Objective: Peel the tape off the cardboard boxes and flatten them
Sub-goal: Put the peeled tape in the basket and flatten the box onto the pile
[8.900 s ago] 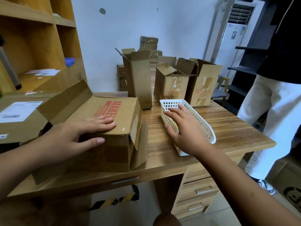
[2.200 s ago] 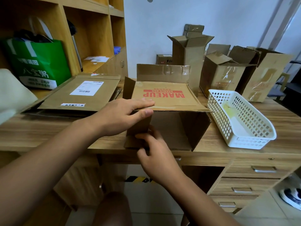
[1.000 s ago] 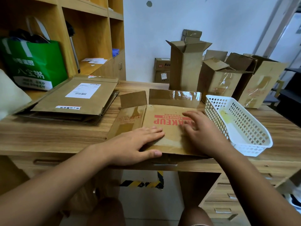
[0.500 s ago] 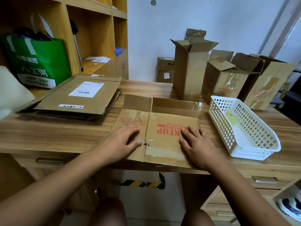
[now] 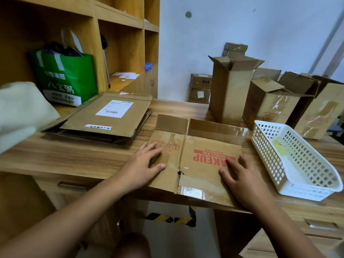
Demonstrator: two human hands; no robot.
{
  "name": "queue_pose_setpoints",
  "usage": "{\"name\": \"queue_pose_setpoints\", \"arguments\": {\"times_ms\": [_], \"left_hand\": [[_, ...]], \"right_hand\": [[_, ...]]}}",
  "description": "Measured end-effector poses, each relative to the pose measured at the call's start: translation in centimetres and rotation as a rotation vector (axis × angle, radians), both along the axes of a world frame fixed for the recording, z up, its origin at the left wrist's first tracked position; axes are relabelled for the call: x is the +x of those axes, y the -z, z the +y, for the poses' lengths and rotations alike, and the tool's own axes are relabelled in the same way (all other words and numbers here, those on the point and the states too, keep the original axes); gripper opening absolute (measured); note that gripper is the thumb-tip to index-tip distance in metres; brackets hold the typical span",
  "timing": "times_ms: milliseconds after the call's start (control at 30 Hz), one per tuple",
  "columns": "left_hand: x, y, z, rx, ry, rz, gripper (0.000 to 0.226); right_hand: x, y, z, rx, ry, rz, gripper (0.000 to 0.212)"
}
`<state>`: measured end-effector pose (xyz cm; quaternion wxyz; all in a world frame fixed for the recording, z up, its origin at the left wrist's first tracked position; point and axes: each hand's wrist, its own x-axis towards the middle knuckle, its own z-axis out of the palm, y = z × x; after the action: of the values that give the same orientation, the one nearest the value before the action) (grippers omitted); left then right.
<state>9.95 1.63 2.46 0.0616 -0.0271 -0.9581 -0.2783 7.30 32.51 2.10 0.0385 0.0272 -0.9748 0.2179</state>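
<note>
A flattened cardboard box with red MAKEUP print (image 5: 201, 164) lies on the wooden desk (image 5: 74, 157) in front of me, its near edge hanging slightly over the desk's front. My left hand (image 5: 143, 168) presses flat on its left panel. My right hand (image 5: 242, 179) presses flat on its right panel, fingers spread. A stack of flattened boxes (image 5: 109, 120) lies at the left. Upright boxes stand at the back: a tall open box (image 5: 230, 90), a taped box (image 5: 270, 107) and another taped box (image 5: 320, 112).
A white plastic basket (image 5: 297, 164) with a scrap of tape inside sits right of the flat box. A wooden shelf unit holds a green bag (image 5: 65, 79) at the left. Small boxes (image 5: 200, 88) stand against the wall. Desk drawers are below.
The open MAKEUP box was collapsed and pressed flat on the desk. In the last half second both hands slid slightly outward on the flat cardboard.
</note>
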Motion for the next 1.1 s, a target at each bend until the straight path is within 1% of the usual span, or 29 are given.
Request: {"name": "queue_pose_setpoints", "arguments": {"times_ms": [67,133,267,400,467,600,700,767,933,1100], "left_hand": [[0.2,-0.2,0.1,0.019,-0.001,0.025,0.064],[0.5,-0.7,0.4,-0.013,-0.005,0.024,0.065],[1.1,-2.0,0.7,-0.027,0.006,0.034,0.079],[1.7,-3.2,0.5,0.037,0.012,0.125,0.083],[2.0,-3.7,0.3,0.039,0.013,0.144,0.083],[2.4,-4.5,-0.5,-0.003,-0.005,0.184,0.084],[2.5,-5.5,-1.8,-0.060,-0.025,0.251,0.083],[2.5,-6.5,-2.9,-0.081,-0.044,0.284,0.084],[2.4,-9.3,-6.6,-0.163,-0.121,0.300,0.084],[1.7,-11.7,-12.0,-0.156,-0.215,0.293,0.093]], "right_hand": [[0.2,0.0,0.2,-0.015,0.005,0.021,0.063],[0.5,-0.2,0.3,-0.023,0.000,0.037,0.065],[0.9,-1.3,0.3,-0.057,0.007,0.088,0.070],[1.3,-2.3,0.2,-0.114,0.024,0.143,0.087],[1.7,-2.6,0.0,-0.152,0.035,0.156,0.089],[2.6,-4.0,-0.7,-0.221,0.034,0.194,0.079],[2.4,-5.6,-1.8,-0.265,0.012,0.215,0.069],[1.8,-6.5,-2.7,-0.258,-0.001,0.241,0.062],[-0.4,-8.8,-6.4,-0.249,-0.074,0.309,0.061],[-3.6,-11.1,-12.2,-0.284,-0.184,0.319,0.059]]}}
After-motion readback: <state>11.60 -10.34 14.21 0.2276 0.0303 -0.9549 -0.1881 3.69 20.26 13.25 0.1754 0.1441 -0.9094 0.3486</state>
